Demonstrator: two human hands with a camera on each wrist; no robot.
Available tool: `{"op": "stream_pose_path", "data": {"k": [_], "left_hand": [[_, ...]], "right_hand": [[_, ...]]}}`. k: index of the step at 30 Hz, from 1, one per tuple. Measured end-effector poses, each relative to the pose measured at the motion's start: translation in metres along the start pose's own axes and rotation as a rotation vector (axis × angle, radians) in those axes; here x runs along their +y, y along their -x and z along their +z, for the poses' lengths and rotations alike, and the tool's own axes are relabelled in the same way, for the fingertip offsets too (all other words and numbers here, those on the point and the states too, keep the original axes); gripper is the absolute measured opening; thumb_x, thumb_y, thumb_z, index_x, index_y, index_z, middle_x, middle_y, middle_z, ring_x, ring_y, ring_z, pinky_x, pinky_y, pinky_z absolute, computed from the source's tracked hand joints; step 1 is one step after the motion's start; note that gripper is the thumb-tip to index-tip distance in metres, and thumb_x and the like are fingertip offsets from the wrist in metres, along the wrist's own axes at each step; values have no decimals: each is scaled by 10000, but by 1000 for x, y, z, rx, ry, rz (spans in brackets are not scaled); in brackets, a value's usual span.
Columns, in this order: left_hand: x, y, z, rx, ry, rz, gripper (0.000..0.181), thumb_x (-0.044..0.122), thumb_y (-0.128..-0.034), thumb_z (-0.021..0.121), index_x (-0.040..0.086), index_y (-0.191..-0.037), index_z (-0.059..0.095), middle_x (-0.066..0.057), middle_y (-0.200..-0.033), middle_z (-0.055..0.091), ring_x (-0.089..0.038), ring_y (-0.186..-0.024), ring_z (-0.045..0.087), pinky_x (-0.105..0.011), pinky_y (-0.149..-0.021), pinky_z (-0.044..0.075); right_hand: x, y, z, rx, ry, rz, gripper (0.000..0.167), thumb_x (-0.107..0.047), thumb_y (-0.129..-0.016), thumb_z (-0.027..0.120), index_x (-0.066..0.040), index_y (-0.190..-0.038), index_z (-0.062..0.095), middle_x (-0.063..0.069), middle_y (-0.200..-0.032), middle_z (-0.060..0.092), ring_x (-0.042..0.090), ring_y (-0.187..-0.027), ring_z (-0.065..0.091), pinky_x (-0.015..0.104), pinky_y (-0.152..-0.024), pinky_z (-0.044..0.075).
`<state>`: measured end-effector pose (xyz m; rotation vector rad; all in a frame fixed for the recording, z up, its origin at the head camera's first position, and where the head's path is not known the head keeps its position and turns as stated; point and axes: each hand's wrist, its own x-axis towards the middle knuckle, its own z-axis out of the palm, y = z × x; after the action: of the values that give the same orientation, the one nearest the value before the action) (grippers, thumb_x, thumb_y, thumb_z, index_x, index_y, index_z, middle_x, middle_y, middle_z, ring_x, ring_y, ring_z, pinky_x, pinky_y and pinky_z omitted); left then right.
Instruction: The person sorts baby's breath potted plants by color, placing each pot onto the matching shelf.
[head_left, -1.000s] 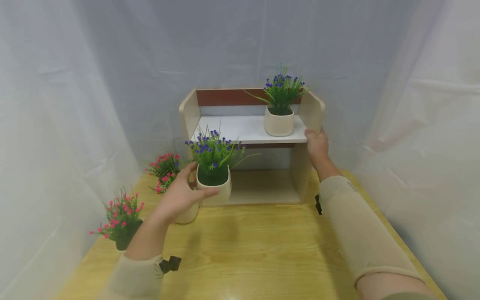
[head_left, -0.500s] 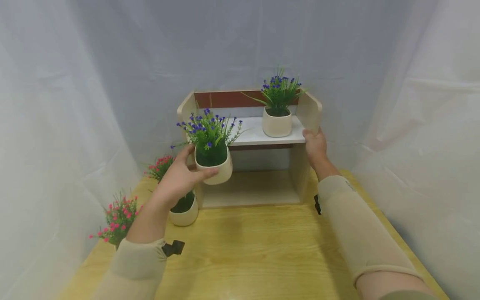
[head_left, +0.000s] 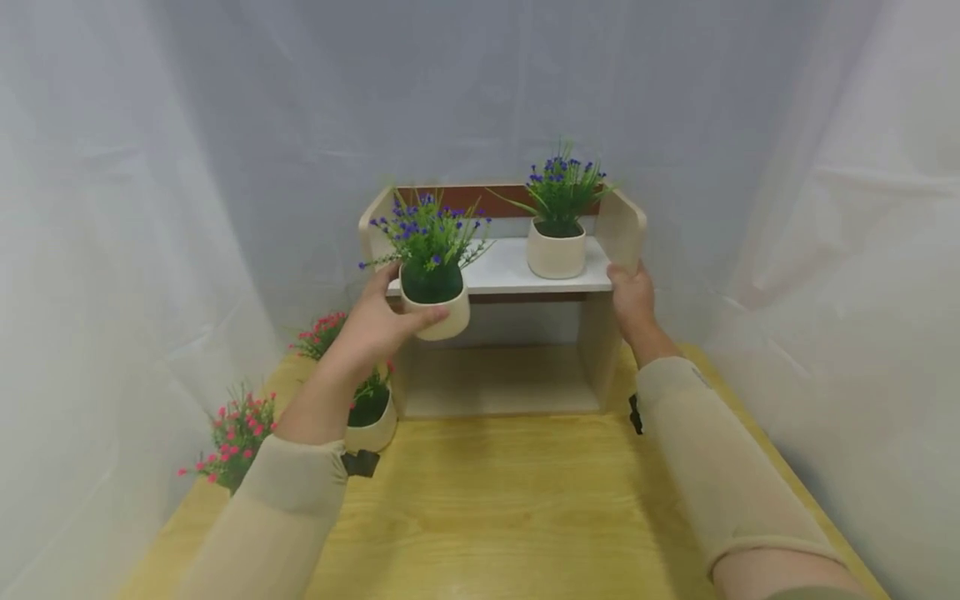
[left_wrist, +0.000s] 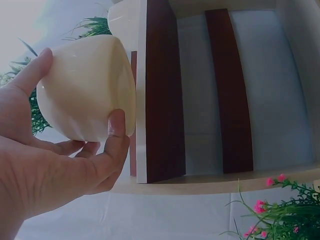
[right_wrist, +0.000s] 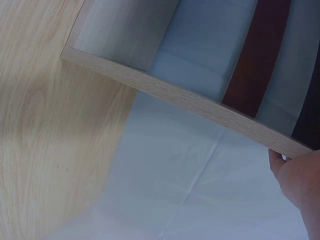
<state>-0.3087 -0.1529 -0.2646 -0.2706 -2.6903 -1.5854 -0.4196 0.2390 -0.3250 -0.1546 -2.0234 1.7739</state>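
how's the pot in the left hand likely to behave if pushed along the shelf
The pot is probably stiff: its wall shows no dent under the left hand. Its smooth surface might slip somewhat. The purple-flowered plant looks wispy, so would likely bend.

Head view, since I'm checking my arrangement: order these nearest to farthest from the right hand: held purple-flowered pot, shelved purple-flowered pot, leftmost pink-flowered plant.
1. Shelved pot: on the shelf, right side.
2. Held pot: left of it, in the left hand.
3. Leftmost plant: left edge of the table.
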Motion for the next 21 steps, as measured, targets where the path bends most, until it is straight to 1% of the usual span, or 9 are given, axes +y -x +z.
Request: {"op": "stream_pose_path", "data": {"k": [2, 5, 7, 10, 13, 15, 17, 19, 21], "left_hand": [[1, -5, 0, -5, 27, 11, 1277, 621, -861, 867, 352, -1753, -6, -78, -1810, 236, -334, -1582, 453, -595, -1270, 436], [2, -11, 0, -4, 41, 10, 1261, 615, -884, 848, 347, -1753, -26, -74, -1831, 176, -348, -1606, 418, -607, -1293, 402], [4, -14, -1, 7, 26, 14, 1252, 626, -899, 826, 324, -1755, -35, -68, -1846, 109, -370, -1634, 365, -616, -1309, 374], [6, -20, -1, 36, -23, 43, 1238, 649, -911, 799, 265, -1761, -14, -79, -1846, 103, -393, -1657, 306, -619, -1324, 344], [9, -27, 0, 65, -51, 90, 1217, 638, -917, 797, 204, -1764, 38, -118, -1823, 205, -391, -1657, 299, -609, -1335, 327], [10, -31, 0, 77, -62, 119, 1179, 620, -929, 793, 174, -1761, 87, -144, -1789, 295, -386, -1637, 341, -599, -1329, 343], [12, -34, 1, 89, -63, 134, 1129, 595, -940, 792, 142, -1750, 149, -164, -1747, 374, -382, -1607, 392, -581, -1320, 363], [13, -36, 1, 94, -43, 132, 1082, 558, -953, 794, 102, -1729, 193, -181, -1724, 402, -382, -1584, 422, -567, -1315, 378], [14, -37, 2, 97, -11, 115, 1056, 529, -961, 798, 61, -1702, 210, -193, -1722, 390, -375, -1577, 427, -547, -1314, 385]], "right_hand": [[1, 0, 0, 2, -6, -6, 620, -253, -1102, 541, -61, -1669, 378, 191, -1687, 468, 326, -1587, 408, 438, -1385, 257], [1, -1, -1, 5, -12, -12, 611, -242, -1096, 546, -60, -1659, 395, 197, -1680, 478, 329, -1583, 415, 437, -1384, 260], [2, -1, -1, 4, -10, -12, 607, -240, -1097, 541, -64, -1659, 396, 194, -1679, 480, 327, -1583, 417, 436, -1384, 261], [2, -2, -1, 4, -7, -8, 605, -246, -1102, 537, -71, -1662, 390, 189, -1678, 481, 323, -1583, 416, 438, -1384, 260], [1, -1, -1, 6, -5, -9, 605, -249, -1102, 536, -72, -1662, 391, 188, -1680, 481, 321, -1585, 414, 438, -1385, 255], [1, -1, -1, 6, -5, -10, 605, -249, -1102, 534, -73, -1663, 390, 187, -1681, 480, 322, -1586, 414, 440, -1385, 255], [0, 0, -1, 5, -3, -10, 604, -246, -1102, 532, -71, -1662, 389, 185, -1682, 478, 323, -1586, 413, 442, -1385, 255], [0, -1, 0, 3, -2, -11, 602, -244, -1103, 528, -67, -1662, 388, 186, -1682, 478, 322, -1583, 415, 440, -1385, 256], [0, -1, 0, 1, -4, -18, 599, -238, -1103, 528, -59, -1658, 391, 191, -1677, 481, 322, -1577, 417, 439, -1384, 256]]}}
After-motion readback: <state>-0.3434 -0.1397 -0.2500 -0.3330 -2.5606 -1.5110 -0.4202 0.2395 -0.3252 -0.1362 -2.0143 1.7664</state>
